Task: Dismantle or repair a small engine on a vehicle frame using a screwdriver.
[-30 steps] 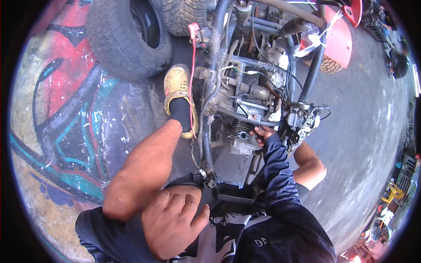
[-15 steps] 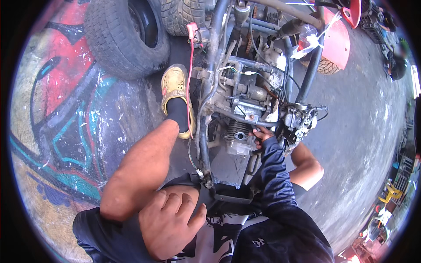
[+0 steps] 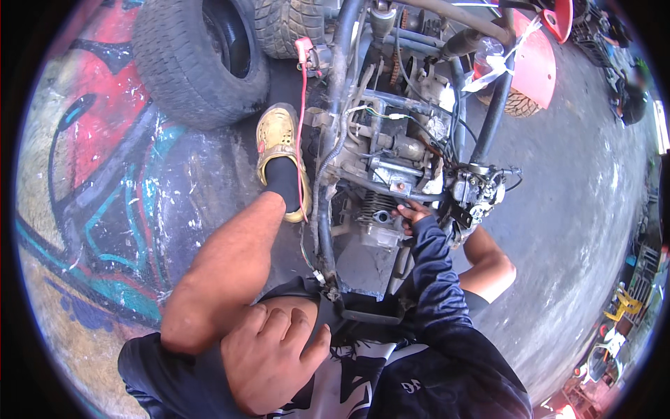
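Fingertips of the right hand [image 3: 413, 209] pressed against the engine [image 3: 380, 185], gripping nothing I could make out. Left hand [image 3: 269, 356] lay loosely curled on the thigh [image 3: 223, 279], holding nothing. Engine sat in the frame [image 3: 335, 105], beside the yellow shoe [image 3: 279, 150] and tyre [image 3: 195, 63].

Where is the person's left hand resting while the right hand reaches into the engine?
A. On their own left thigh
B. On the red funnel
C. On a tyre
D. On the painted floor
A. The left hand lies flat, fingers spread, on the thigh just above the bent left knee, while the right hand touches the engine of the stripped vehicle frame.
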### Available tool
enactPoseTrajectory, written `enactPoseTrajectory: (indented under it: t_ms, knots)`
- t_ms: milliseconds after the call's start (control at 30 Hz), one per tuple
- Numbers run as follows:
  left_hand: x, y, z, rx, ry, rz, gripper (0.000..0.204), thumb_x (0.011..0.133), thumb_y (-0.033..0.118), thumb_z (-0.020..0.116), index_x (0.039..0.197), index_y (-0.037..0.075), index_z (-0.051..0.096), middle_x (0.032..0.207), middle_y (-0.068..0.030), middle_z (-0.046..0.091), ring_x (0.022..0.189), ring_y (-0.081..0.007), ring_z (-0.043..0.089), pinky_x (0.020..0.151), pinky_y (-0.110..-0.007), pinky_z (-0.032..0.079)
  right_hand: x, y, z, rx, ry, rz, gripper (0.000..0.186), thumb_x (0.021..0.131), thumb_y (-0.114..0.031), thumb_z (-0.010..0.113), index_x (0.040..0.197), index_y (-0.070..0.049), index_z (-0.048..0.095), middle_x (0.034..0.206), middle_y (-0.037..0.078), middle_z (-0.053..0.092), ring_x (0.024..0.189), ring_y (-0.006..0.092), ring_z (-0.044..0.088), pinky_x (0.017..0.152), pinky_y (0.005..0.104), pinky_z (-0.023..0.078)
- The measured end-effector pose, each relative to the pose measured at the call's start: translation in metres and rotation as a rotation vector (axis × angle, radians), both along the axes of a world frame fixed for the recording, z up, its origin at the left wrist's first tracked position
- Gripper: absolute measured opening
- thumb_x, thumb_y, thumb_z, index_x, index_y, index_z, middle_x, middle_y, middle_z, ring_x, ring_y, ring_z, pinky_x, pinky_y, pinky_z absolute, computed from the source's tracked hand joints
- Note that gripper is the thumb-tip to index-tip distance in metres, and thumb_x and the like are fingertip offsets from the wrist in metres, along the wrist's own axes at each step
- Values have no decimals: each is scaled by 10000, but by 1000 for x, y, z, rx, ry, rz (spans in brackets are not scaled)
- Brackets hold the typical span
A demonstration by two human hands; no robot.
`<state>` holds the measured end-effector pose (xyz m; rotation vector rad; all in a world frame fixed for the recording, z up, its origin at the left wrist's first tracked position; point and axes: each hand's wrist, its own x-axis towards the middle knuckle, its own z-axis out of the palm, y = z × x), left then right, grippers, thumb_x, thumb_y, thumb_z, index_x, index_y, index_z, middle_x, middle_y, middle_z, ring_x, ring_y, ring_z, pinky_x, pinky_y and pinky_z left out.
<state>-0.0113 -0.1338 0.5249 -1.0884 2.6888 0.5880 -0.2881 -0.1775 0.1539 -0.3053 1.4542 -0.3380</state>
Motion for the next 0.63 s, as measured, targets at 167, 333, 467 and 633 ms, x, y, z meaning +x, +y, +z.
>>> enactPoseTrajectory:
  t_ms: [167,333,467,633]
  knots:
    - [0,3,-3,-34,30,1,216,722,209,581,913,158,668,851,-68,596,731,-185,548,679,-320,425,2,4,-9,-13,-17,-17,528,846,-196,636,1310,-69,418,929,57,664,479,96,397,402,242,347]
    - [1,2,-4,-27,42,13,211,719,206,586,908,160,667,843,-65,592,720,-183,544,667,-318,428,-10,3,-11,-78,128,93,504,817,-278,668,1229,-42,499,896,9,679,470,99,442,418,254,407]
    - [-2,5,-1,-56,33,9,218,719,203,578,916,162,664,859,-64,590,731,-183,543,673,-321,430,0,-5,-4,-45,188,169,326,837,-246,654,1115,-88,589,872,0,672,500,85,423,423,242,392]
    - [1,3,-2,-47,7,4,229,728,213,564,931,164,657,868,-63,590,740,-181,540,681,-325,428,7,-16,-8,15,209,229,348,816,-259,680,1090,-63,594,829,16,680,479,103,436,412,259,392]
